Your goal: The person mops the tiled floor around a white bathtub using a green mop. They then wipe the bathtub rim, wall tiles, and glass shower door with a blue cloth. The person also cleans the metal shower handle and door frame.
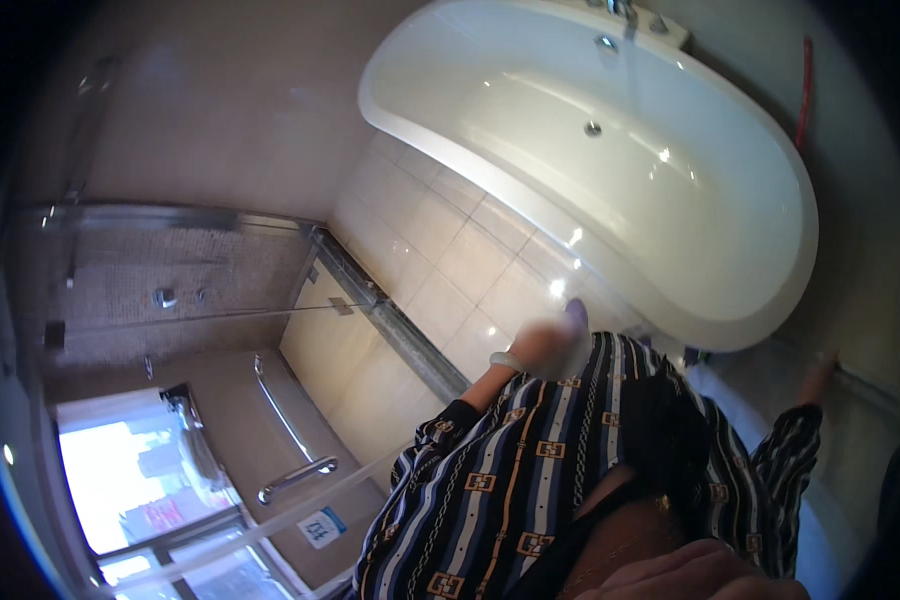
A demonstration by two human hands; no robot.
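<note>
Left arm: the dark cuff ended short of the wrist, and the forearm slanted up towards between 1 and 2 o'clock, with a pale bracelet (505, 360) at the wrist.
Left hand (545, 345): just off the middle of the view towards 4 o'clock, over the tiled floor (455, 255); too blurred to tell whether its fingers were apart, together or closed on something.
Purple thing (575, 311): close by the left hand, on its 1 o'clock side; its kind and whether the hand touched it could not be told.
Right arm: stretched well out from the body, its striped sleeve pointing towards 1 o'clock.
Right hand (821, 376): a little past 3 o'clock in the view, small and smeared; its grip could not be told.
Bar-like shape (867, 389): dim, just beyond the right hand at about 4 o'clock from it; contact was unclear.
Bathtub (570, 165): white and curved, between 1 and 2 o'clock, its near rim ahead of the left hand.
Tap (622, 9): at 1 o'clock, by the tub's far edge.
Striped garment (530, 480): on the wearer's body, towards 5 o'clock.
Window (110, 465): bright, at 8 o'clock.
</note>
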